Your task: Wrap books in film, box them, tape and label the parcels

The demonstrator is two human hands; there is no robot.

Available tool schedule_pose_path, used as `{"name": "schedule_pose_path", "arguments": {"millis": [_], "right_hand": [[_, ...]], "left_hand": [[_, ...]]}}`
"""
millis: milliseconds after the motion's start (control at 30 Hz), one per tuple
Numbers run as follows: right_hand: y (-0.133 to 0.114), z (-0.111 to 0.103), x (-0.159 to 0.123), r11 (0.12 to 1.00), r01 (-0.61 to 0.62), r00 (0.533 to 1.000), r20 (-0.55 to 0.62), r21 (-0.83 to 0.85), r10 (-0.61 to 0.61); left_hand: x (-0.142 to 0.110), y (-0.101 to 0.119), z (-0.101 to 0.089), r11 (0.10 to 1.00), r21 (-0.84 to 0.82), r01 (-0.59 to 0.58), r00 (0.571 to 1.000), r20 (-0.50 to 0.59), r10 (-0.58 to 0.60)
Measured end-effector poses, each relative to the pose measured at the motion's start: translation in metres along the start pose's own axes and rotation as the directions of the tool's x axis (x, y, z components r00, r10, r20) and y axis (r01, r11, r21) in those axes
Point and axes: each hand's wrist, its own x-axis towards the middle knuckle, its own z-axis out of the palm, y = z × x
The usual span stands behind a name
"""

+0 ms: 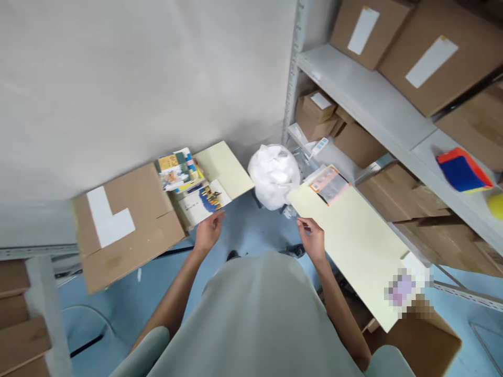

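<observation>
the left hand (209,230) is hovering at the near edge of the white book (205,203) with the blue and yellow picture, its fingers curling loosely and part open, with nothing showing in them. whether a fingertip is touching the book is hard to tell. the right hand (312,238) is hanging by the edge of the pale counter (349,241), fingers bending in towards the thumb; whether they are pinching anything thin cannot be told.

the bin with the white plastic bag (274,177) is standing beyond the hands, between them. to the left of the bin, the white book is lying just beyond the left hand, and the pile of books (175,172) is sitting farther along, beside the pale board (227,170). farther left of the bin, the big cardboard box (126,222) is bearing white paper patches. to the right of the bin, the orange-edged packet (330,186) is lying on the far end of the counter, beyond the right hand. farther right of the bin, the metal shelves (369,91) are holding more boxes.
</observation>
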Motion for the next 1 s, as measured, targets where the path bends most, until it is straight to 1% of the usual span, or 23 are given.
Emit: {"name": "schedule_pose_path", "arguments": {"millis": [133,233,300,333,400,433,500,633,733,800,867,933,1000], "right_hand": [[-0.028,0.069,-0.029,0.998,0.009,1.000,0.016,-0.063,-0.008],[-0.049,0.115,-0.052,0.996,0.008,0.999,0.038,-0.086,-0.004],[-0.064,0.140,-0.065,0.995,-0.001,0.998,0.061,-0.096,0.007],[-0.071,0.151,-0.071,0.995,-0.006,0.998,0.069,-0.103,0.013],[-0.086,0.170,-0.082,0.993,-0.012,0.996,0.081,-0.118,0.022],[-0.092,0.177,-0.086,0.992,-0.012,0.996,0.085,-0.124,0.022],[-0.104,0.190,-0.095,0.992,-0.007,0.995,0.094,-0.129,0.019],[-0.119,0.208,-0.108,0.991,0.007,0.994,0.108,-0.131,0.007],[-0.124,0.218,-0.112,0.991,0.022,0.990,0.138,-0.132,-0.003],[-0.128,0.222,-0.112,0.991,0.035,0.985,0.173,-0.128,-0.013],[-0.132,0.225,-0.110,0.992,0.058,0.979,0.201,-0.115,-0.033],[-0.137,0.228,-0.106,0.992,0.088,0.975,0.213,-0.096,-0.066],[-0.141,0.229,-0.100,0.989,0.119,0.972,0.215,-0.083,-0.099]], "left_hand": [[-0.013,-0.112,-0.039,0.979,0.191,0.068,0.998,0.001,-0.070],[-0.026,-0.187,-0.062,0.940,0.320,0.114,0.992,0.008,-0.123],[-0.034,-0.226,-0.072,0.920,0.374,0.120,0.990,0.026,-0.140],[-0.037,-0.242,-0.075,0.915,0.388,0.111,0.990,0.042,-0.138],[-0.042,-0.266,-0.077,0.920,0.386,0.072,0.990,0.081,-0.112],[-0.044,-0.274,-0.077,0.926,0.374,0.050,0.991,0.096,-0.092],[-0.049,-0.282,-0.074,0.937,0.350,0.013,0.993,0.107,-0.053],[-0.057,-0.284,-0.073,0.939,0.341,-0.042,0.994,0.106,0.006],[-0.060,-0.283,-0.083,0.939,0.330,-0.097,0.988,0.144,0.051],[-0.064,-0.283,-0.094,0.941,0.313,-0.132,0.983,0.161,0.085],[-0.069,-0.283,-0.111,0.941,0.298,-0.159,0.982,0.146,0.120],[-0.074,-0.283,-0.135,0.943,0.284,-0.173,0.984,0.081,0.156],[-0.079,-0.280,-0.169,0.948,0.271,-0.168,0.982,-0.034,0.184]]}}
